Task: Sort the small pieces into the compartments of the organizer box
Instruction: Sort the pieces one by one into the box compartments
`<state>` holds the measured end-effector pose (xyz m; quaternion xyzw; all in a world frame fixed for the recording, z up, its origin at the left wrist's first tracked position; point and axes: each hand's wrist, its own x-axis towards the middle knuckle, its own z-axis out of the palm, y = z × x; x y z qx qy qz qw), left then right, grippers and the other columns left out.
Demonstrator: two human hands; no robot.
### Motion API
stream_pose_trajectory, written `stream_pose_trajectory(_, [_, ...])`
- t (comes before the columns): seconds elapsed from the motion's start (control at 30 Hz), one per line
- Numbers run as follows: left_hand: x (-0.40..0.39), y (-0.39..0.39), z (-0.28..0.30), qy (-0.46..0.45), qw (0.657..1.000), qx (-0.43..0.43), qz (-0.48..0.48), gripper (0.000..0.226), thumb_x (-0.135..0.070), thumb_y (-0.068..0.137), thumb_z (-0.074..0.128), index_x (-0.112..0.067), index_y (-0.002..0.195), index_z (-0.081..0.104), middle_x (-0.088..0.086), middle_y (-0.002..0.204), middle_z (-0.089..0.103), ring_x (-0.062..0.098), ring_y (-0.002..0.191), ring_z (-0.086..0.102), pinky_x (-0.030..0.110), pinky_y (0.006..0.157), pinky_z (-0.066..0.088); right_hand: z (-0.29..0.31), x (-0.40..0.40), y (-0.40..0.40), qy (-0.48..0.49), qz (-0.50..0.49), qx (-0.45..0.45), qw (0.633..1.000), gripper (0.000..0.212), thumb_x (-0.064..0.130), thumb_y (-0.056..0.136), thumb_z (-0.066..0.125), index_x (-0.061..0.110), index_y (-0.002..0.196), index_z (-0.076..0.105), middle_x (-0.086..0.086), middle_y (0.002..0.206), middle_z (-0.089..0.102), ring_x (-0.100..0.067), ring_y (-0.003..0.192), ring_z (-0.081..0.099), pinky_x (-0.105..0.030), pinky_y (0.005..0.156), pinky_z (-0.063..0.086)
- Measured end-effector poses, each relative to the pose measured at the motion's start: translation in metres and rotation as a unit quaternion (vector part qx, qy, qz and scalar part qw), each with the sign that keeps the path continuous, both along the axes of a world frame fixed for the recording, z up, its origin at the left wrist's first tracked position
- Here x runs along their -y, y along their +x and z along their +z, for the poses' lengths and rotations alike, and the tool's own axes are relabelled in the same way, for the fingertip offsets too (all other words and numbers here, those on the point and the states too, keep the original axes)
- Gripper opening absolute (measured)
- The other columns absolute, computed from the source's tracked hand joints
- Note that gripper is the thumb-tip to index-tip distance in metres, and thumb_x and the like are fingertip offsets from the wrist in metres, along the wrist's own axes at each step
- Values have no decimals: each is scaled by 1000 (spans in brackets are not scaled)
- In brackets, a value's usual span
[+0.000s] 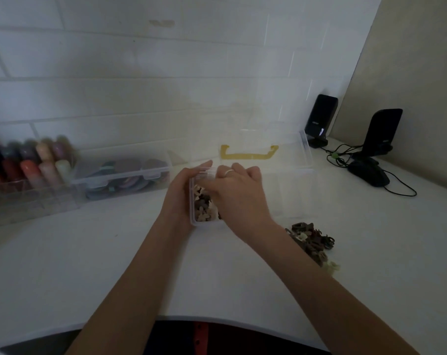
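Brown and cream pieces [313, 239], yellow handle [248, 152]

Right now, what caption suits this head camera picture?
Both hands, left and right, work at a clear box of small pieces.

Small pale lettering on the two black speakers [320, 116] is too blurred to read.

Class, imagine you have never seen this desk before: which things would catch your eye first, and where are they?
At the centre, the left hand steadies a small clear container of brown and cream pieces while the right hand reaches into it. A loose pile of brown pieces lies on the white table to the right. Behind the hands, a yellow handle marks the transparent organizer box.
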<state>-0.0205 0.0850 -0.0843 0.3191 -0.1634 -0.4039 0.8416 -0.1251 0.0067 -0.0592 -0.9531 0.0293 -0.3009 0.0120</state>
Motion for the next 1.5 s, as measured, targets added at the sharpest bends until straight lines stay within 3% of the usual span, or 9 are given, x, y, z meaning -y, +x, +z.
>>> stream_pose_trajectory(0.1, [0,4,-2,60,998,4,24,52,-24,68,71,-5,115,60,20,109,60,33,93,58,44,90,44,8,27,-18,15,33,103,994,20,19,81,66,31,97,72,6,69,58,-17,69,48,-36,66,27])
stream_pose_trajectory(0.23, [1,7,-4,92,990,31,104,67,-32,57,70,-13,121,66,18,131,60,40,120,55,56,106,36,10,65,-72,98,48,49,993,12,20,82,70,26,91,74,14,75,60,-4,70,50,-25,69,40])
stream_pose_trajectory(0.37, [3,8,-6,93,989,37,110,69,-30,56,69,-10,122,65,18,132,59,39,119,56,56,106,37,-8,99,-123,148,-9,-68,987,18,23,77,69,32,92,74,18,88,65,0,82,59,-27,75,52])
stream_pose_trajectory(0.57, [3,10,-8,95,991,36,90,68,-31,54,73,-12,119,66,15,122,63,34,109,60,54,103,40,-42,108,-126,172,-34,-142,974,32,27,92,51,35,123,57,20,125,51,0,118,43,-12,98,25])
stream_pose_trajectory(0.7, [4,11,-9,84,993,31,77,54,-27,58,72,-16,111,69,11,114,65,31,103,62,53,104,39,-47,101,-120,235,-5,-155,959,35,28,94,48,36,128,51,19,134,45,1,130,29,-20,109,22])
stream_pose_trajectory(0.93, [5,13,-11,92,991,48,83,53,-30,58,71,-15,109,70,11,116,66,31,104,62,51,101,43,-44,94,-117,197,-7,-124,972,40,40,94,28,39,128,49,22,122,52,-2,118,43,-39,101,37])
stream_pose_trajectory(1.13, [6,15,-13,76,994,37,70,43,-26,66,70,-16,107,69,10,110,66,30,100,61,52,105,39,-48,92,-112,207,-36,-153,966,35,22,93,47,42,122,52,27,130,44,-4,130,28,-41,107,29])
stream_pose_trajectory(1.3, [5,17,-14,73,995,25,61,44,-24,74,67,-16,117,66,10,118,63,30,108,59,55,108,34,-45,90,-114,277,-32,-108,954,18,27,81,64,41,89,57,25,112,54,-2,115,44,-34,100,37])
stream_pose_trajectory(1.5, [3,11,-14,74,994,29,73,51,-25,69,68,-16,119,67,9,117,65,30,107,60,53,105,38,-43,84,-124,233,-48,-15,971,28,26,72,75,39,92,60,29,102,58,-1,104,49,-43,91,43])
